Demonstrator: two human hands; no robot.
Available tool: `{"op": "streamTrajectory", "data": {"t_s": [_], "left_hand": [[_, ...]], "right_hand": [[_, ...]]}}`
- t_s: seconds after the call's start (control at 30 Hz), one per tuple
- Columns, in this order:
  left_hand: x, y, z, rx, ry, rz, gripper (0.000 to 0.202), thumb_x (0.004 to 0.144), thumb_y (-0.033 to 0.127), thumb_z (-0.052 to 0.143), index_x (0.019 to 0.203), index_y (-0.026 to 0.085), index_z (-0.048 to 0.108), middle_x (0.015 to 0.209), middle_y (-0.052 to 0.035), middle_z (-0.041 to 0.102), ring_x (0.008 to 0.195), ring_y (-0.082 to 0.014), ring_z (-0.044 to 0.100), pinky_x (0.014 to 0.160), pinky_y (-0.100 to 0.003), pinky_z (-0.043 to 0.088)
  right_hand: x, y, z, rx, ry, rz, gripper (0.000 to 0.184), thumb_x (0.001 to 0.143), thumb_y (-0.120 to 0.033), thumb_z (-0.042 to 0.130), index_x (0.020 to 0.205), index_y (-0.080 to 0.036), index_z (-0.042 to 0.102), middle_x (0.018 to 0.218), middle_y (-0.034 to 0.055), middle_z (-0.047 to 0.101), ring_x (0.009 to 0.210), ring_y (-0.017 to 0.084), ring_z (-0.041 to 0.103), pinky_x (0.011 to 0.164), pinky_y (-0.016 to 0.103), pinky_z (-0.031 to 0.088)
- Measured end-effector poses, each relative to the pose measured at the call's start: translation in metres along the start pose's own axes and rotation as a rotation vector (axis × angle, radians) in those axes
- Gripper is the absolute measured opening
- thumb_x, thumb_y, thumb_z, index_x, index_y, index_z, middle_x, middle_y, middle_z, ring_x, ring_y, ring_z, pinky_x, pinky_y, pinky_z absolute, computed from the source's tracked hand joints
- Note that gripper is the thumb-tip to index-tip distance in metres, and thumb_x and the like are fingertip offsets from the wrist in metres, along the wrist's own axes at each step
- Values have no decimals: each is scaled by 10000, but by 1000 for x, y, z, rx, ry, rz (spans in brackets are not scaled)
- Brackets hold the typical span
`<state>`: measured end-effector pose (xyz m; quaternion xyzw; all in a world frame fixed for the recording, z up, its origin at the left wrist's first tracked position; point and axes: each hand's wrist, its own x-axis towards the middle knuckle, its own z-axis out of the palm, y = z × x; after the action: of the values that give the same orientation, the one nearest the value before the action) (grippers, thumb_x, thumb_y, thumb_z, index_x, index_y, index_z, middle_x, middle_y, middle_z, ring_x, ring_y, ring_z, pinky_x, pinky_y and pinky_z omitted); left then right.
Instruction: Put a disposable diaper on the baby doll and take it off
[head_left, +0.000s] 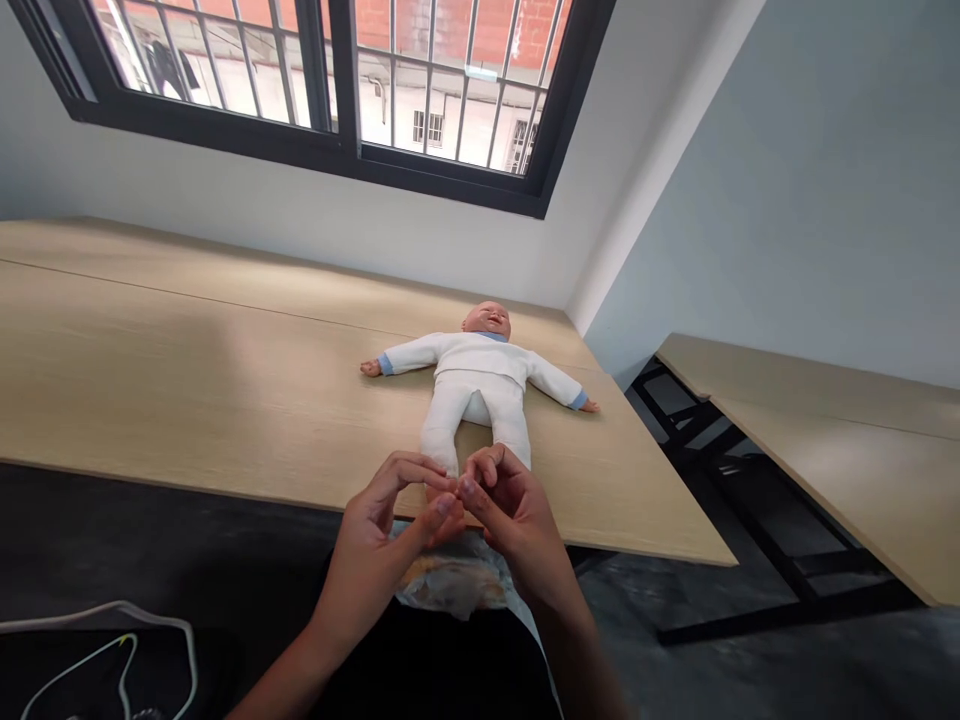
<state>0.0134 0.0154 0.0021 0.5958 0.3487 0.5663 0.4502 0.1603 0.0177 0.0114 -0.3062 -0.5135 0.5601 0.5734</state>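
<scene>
Far off to the left of the hands, and lower than them, a pale cord (124, 606) and a thinner greenish cord (124, 640) are lying in loops over something dark. A wooden table (187, 380) is stretching across, from well left of the hands to a corner just right of them. Beyond the table, up and to the left of the hands, a barred window (346, 100) in a dark frame is letting in daylight.

The left hand (379, 525) is hanging at the near table edge, its fingers bent and its thumb pointing inward toward the other hand. Directly below the hands, crumpled clear plastic (450, 588) is resting over dark clothing. Just beyond the fingertips, a baby doll (480, 355) in a white suit with blue cuffs is lying face up on the table, arms spread and legs pointing toward the hands, its lower legs partly hidden by them. The right hand (521, 510) is facing the left one, fingers curled, thumb tip near the left fingertips. Whether either hand is gripping anything, I cannot tell. Well to the right, a second table (862, 470) is standing on black legs.
</scene>
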Motion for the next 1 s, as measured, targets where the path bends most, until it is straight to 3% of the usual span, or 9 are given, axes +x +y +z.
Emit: {"op": "streamTrajectory", "data": {"t_s": [0.13,0.43,1.0], "left_hand": [[-3,20,5,-162,-48,-13,58,846,200,707,806,224,674,907,-4,635,966,-154,606,860,-229,484],[-9,30,9,-237,-55,13,124,816,118,726,805,238,693,877,11,631,948,-140,603,890,-238,494],[-12,38,9,-205,-63,-26,135,784,125,761,775,259,746,854,4,632,912,-138,608,833,-213,510]], "right_hand": [[-12,-11,12,142,9,-13,299,884,-267,689,786,-201,414,810,-30,480,704,77,474,664,188,436],[-21,-16,21,350,-44,82,325,881,-282,689,785,-196,390,811,-18,440,784,117,522,731,240,441],[-27,-16,21,294,-45,-26,276,902,-252,662,793,-214,411,835,-10,455,871,132,518,852,281,445]]}}
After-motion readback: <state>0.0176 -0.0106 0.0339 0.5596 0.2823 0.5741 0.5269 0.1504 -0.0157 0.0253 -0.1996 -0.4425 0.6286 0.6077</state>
